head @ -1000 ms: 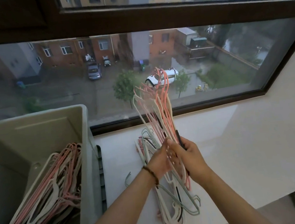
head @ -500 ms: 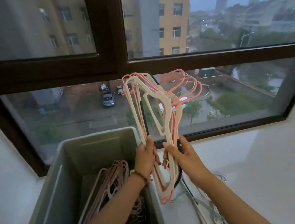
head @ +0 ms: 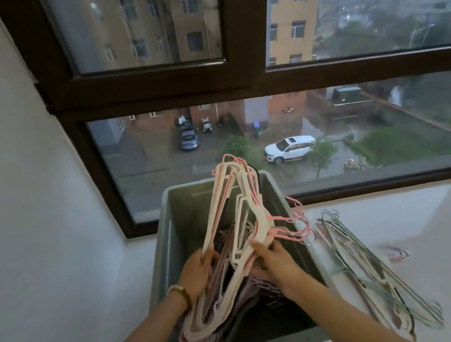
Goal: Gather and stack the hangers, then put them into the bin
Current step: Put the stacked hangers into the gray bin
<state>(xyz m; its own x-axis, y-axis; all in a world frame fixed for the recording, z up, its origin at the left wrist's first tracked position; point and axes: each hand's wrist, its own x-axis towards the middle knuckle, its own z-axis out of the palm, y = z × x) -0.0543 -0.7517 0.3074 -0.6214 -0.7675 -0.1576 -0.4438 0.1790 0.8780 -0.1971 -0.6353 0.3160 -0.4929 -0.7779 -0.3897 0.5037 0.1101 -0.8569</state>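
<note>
Over the open grey bin [head: 276, 193] I hold a stack of pink and cream hangers [head: 237, 211], tilted, its hooks pointing right past the bin's right rim. My left hand [head: 196, 274] grips the stack's left side. On the right, near the hooks, my right hand [head: 274, 261] grips the stack's lower edge. More hangers [head: 228, 305] lie inside the bin beneath the stack. A loose pile of green, white and dark hangers [head: 370, 266] lies on the sill to the right of the bin.
The white sill [head: 436, 231] extends to the right, with a small pink hanger piece [head: 398, 252] on it. A dark-framed window [head: 248, 84] stands close behind the bin. A white wall [head: 27, 221] closes in the left side.
Both hands carried the stack from the sill leftward and lowered it over the bin. The stack tipped from upright to leaning. The view turned left toward the bin.
</note>
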